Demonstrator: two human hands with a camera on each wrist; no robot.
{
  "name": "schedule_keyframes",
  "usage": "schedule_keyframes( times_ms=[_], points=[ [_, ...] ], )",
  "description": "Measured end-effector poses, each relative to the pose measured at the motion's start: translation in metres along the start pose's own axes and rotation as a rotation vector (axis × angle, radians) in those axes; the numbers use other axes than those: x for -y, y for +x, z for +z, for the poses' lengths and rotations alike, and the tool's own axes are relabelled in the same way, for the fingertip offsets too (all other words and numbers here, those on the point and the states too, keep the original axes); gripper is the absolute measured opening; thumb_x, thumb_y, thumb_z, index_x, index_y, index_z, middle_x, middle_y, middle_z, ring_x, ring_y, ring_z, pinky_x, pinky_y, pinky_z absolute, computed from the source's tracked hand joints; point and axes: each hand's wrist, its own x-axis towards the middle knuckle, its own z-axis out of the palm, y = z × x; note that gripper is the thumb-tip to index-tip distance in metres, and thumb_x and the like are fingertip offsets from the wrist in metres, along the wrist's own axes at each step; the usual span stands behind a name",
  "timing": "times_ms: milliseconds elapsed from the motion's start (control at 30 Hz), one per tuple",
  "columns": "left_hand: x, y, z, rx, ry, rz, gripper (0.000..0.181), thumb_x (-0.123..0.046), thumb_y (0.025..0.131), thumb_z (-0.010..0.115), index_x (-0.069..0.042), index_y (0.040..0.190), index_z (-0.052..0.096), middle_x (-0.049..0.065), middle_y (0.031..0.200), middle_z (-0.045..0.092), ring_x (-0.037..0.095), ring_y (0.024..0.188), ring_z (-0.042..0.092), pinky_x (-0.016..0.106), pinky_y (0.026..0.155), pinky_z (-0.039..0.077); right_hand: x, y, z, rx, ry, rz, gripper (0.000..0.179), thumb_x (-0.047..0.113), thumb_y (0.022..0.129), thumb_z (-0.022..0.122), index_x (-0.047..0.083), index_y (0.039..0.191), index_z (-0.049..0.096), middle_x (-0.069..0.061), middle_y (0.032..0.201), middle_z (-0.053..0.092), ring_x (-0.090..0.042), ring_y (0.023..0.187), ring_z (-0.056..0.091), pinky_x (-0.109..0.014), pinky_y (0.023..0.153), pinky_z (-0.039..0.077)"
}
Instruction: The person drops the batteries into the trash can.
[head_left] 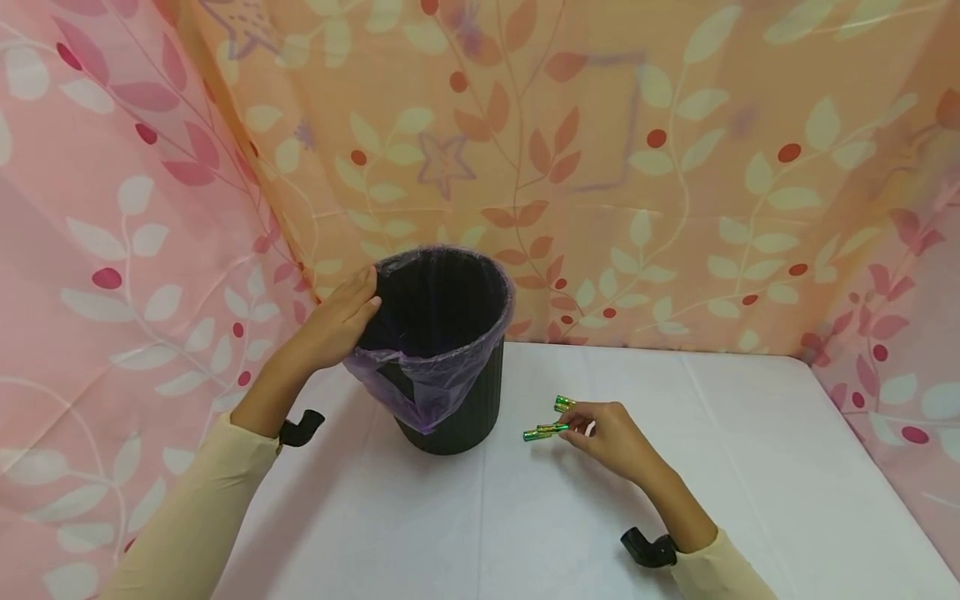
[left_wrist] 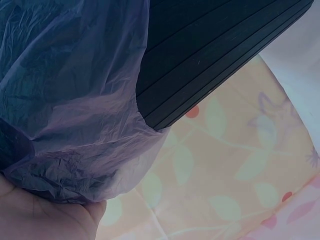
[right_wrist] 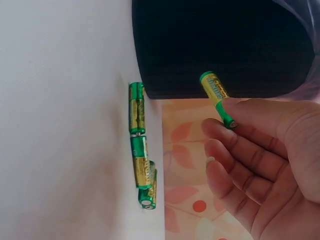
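Note:
A black trash bin (head_left: 480,408) stands upright on the table, lined with a thin purple plastic bag (head_left: 442,392) folded over its rim. My left hand (head_left: 337,321) rests against the bin's left rim with fingers extended, touching the bag. To the right of the bin, my right hand (head_left: 615,442) pinches a green and gold battery (right_wrist: 214,89) between thumb and index finger; its other fingers are loosely bent. More batteries of the same kind (right_wrist: 137,107) lie on the tabletop near the bin's base, partly behind the right hand in the head view.
The table has a white cover (head_left: 712,467). Behind it hangs an orange leaf-patterned curtain (head_left: 600,250), with a pink one (head_left: 127,325) at the left. Each wrist carries a black curved mount (head_left: 302,428).

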Motion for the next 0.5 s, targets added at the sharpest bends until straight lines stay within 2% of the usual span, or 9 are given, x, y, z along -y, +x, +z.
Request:
schedule_keyframes(
  times_ms=[500],
  points=[
    [0.002,0.001,0.001,-0.019,-0.004,0.013,0.060,-0.026,0.111,0.030,0.009,0.157,0.014,0.024,0.166,0.007,0.037,0.155,0.004,0.048,0.126,0.002,0.018,0.000,-0.007,-0.062,0.020,-0.051,0.017,0.005,0.082,0.083,0.013,0.096,0.077,0.012,0.083,0.071,-0.003,0.073,0.062,-0.024,0.061,0.054]
  ],
)
